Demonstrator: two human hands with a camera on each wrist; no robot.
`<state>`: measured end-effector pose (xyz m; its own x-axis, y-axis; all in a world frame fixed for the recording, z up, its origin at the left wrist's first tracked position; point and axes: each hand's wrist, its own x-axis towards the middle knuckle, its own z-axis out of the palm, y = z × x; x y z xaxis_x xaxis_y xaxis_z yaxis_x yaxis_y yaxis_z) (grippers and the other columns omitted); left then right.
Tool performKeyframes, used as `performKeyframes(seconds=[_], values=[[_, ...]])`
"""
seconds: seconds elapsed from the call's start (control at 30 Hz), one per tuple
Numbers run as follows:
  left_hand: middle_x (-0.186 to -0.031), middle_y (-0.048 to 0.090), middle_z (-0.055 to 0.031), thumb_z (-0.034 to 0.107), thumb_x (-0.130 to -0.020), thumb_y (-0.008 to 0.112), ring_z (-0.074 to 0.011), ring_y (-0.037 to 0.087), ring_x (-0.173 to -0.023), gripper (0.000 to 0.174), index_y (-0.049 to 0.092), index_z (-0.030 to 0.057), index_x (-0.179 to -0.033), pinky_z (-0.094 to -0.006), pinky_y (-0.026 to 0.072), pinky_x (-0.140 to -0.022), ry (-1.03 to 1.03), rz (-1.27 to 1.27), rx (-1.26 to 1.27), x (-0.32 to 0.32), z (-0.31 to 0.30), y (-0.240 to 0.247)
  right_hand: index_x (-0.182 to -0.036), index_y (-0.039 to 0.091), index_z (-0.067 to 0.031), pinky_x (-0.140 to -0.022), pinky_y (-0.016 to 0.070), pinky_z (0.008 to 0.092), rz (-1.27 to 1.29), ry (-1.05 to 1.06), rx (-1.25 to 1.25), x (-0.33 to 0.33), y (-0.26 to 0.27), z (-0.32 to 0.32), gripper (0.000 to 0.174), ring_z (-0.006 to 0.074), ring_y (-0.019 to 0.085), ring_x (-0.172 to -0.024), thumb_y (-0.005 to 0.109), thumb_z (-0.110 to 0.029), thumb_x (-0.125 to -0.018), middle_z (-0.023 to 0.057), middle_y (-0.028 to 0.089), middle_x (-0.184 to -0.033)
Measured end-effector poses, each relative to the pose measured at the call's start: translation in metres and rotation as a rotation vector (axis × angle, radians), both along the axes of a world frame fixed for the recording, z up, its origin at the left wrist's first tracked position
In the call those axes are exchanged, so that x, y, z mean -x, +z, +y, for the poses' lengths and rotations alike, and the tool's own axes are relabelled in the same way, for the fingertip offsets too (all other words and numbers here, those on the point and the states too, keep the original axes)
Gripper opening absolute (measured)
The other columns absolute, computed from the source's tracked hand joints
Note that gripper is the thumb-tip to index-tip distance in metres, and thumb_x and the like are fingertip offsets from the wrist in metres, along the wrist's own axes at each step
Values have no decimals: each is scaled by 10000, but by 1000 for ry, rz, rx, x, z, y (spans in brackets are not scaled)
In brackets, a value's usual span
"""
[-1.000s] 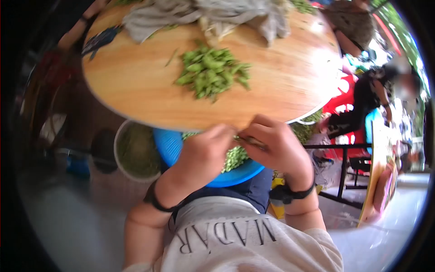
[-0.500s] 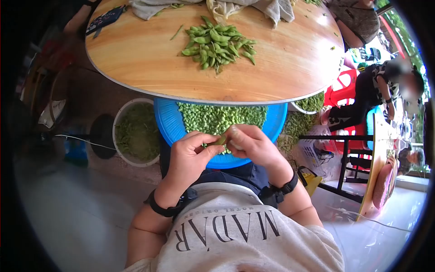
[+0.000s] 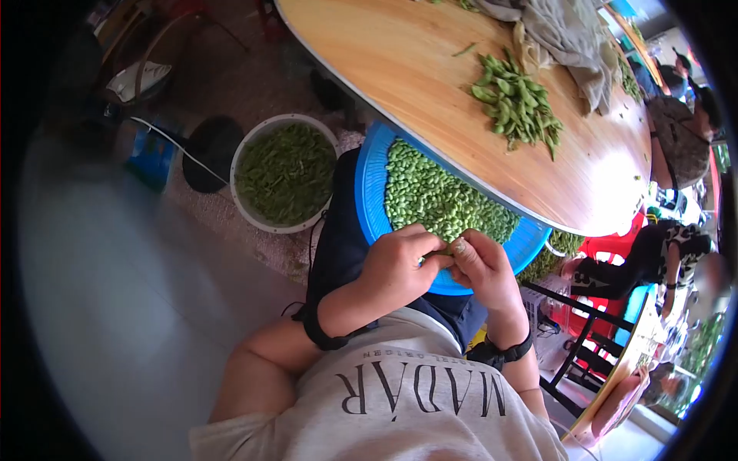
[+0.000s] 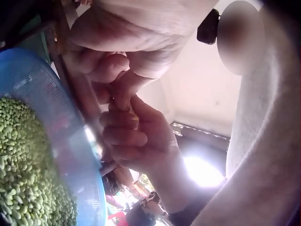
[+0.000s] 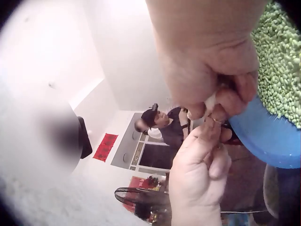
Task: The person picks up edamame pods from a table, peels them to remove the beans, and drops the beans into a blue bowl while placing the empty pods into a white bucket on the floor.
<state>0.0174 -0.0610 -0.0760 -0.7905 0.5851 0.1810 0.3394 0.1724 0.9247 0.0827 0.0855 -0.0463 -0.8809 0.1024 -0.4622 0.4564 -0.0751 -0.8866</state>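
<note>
We note the view swings, bringing the pod pile (image 3: 516, 104) to one o'clock. Handling appears uninterrupted: fingers of left hand (image 3: 401, 266) and right hand (image 3: 490, 273) pinch a pod (image 3: 438, 254) at the basket's (image 3: 371, 184) six o'clock.

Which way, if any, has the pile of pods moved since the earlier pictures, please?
No: against the wooden table and gray cloth, the pile of pods keeps its place.
</note>
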Motion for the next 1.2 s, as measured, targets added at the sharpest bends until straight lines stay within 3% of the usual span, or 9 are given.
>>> performKeyframes(seconds=[0.17,0.27,0.43,0.53,0.63,0.87,1.13,1.2], values=[[-678,575,-100,50,-681,695,-244,571,-584,121,636,38,-786,-313,441,-496,1,-38,-10,5,-2,-4,-820,510,3,-442,300,206,6,9,69,5,4,1,259,52,390,-513,493,-236,-919,-7,455,-586],[-680,573,-100,64,-683,694,-259,578,-600,116,635,41,-780,-324,449,-508,6,8,21,6,-2,-4,-825,509,5,-445,303,206,6,37,-68,9,7,-2,264,52,392,-516,495,-242,-918,-6,457,-588],[-671,565,-86,82,-690,683,-265,573,-604,95,633,51,-764,-340,450,-514,-3,27,71,5,-1,0,-827,504,8,-450,308,209,7,54,-73,7,7,1,254,53,394,-524,500,-230,-916,-4,463,-596],[-645,517,-85,97,-685,642,-299,546,-573,105,550,60,-654,-397,428,-488,19,34,16,4,3,0,-825,502,6,-459,316,209,18,58,-73,5,9,2,247,53,400,-537,498,-223,-916,-1,471,-607],[-665,552,-84,100,-695,677,-273,562,-604,84,618,62,-742,-351,444,-510,-20,35,104,4,2,4,-823,501,3,-472,327,209,31,75,-106,1,10,3,240,55,404,-553,496,-218,-917,0,473,-620],[-663,546,-91,133,-694,689,-296,560,-617,109,600,72,-711,-368,438,-507,-18,134,151,1,7,10,-808,507,-15,-492,352,228,107,134,-173,-7,10,12,245,72,414,-568,487,-232,-919,1,470,-627],[-663,547,-99,175,-706,673,-307,562,-606,124,605,72,-723,-387,437,-509,-77,170,96,4,21,15,-763,523,-11,-487,366,229,155,37,-241,-12,10,19,239,75,447,-553,515,-206,-901,9,505,-604],[-671,566,-115,98,-696,670,-310,561,-603,103,631,38,-770,-358,446,-510,-95,169,96,5,25,17,-749,528,-14,-472,348,219,146,-27,-168,-14,10,19,238,61,432,-538,513,-198,-900,1,499,-591]])
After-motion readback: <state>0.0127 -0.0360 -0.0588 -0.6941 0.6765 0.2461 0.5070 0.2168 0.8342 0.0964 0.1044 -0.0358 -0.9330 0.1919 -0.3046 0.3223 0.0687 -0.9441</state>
